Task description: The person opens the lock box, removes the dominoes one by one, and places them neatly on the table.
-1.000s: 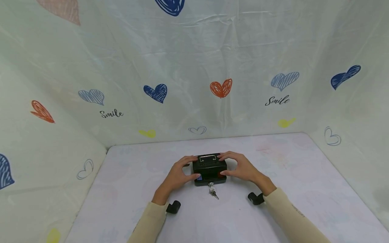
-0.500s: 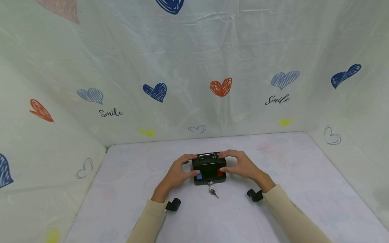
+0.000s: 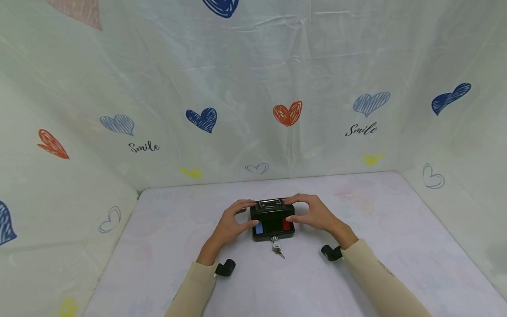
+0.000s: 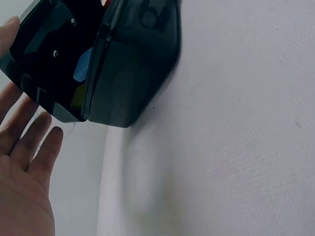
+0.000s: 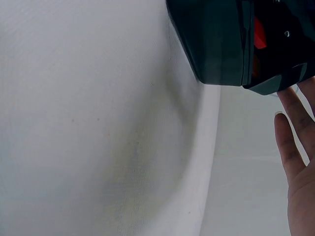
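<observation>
A small black cash box (image 3: 263,238) stands on the table with its lid (image 3: 273,214) partly raised. My left hand (image 3: 228,225) holds the lid's left end, thumb at the front edge and fingers over the top. At the right end my right hand (image 3: 315,215) grips it the same way. Under the lid show a blue item (image 3: 259,227) and a red item (image 3: 286,224). Keys (image 3: 277,248) hang from the lock in front. In the left wrist view, the lid's dark inside (image 4: 44,44) faces the camera, with fingers behind it.
The box sits on a white table (image 3: 158,264), toward its far side. Pale sheeting (image 3: 237,88) printed with hearts and "Smile" surrounds the table at the back and sides. A black camera mount sits at each wrist.
The lid has been lifted by both hands and tilted farther back. More of the blue and red items shows beneath it. The box's base and keys stay in place.
</observation>
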### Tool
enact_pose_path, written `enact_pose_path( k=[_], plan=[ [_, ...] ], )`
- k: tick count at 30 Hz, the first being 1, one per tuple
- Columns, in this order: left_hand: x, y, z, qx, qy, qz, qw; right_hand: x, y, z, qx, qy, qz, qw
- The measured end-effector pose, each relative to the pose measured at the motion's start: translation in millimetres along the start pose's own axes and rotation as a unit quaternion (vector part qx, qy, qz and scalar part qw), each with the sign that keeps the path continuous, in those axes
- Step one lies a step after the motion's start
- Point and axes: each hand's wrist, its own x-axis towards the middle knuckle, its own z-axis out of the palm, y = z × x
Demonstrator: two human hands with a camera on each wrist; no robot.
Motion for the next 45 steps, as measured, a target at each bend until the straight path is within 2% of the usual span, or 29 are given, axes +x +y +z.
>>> enact_pose_path(
  k=[12, 27, 35, 41, 45],
  plan=[
    [0.0, 1.5, 0.3, -0.022, 0.004, 0.003, 0.9997, 2.8, 0.4, 1.1, 0.012, 0.001, 0.023, 1.000],
    [2.8, 5.0, 2.4, -0.036, 0.027, -0.021, 0.9987, 7.2, 0.1, 0.6, 0.035, 0.006, 0.044, 0.998],
    [5.6, 3.5, 4.6, -0.029, 0.037, -0.027, 0.9986, 8.8, -0.3, -0.3, 0.042, 0.004, 0.046, 0.998],
    [6.2, 4.7, 4.6, -0.021, 0.038, -0.027, 0.9987, 8.2, -1.0, -2.4, 0.060, -0.013, 0.049, 0.997],
    [6.4, 5.4, 4.4, -0.025, 0.037, -0.028, 0.9986, 6.6, 2.5, -2.6, 0.073, -0.015, 0.037, 0.997]
  ],
)
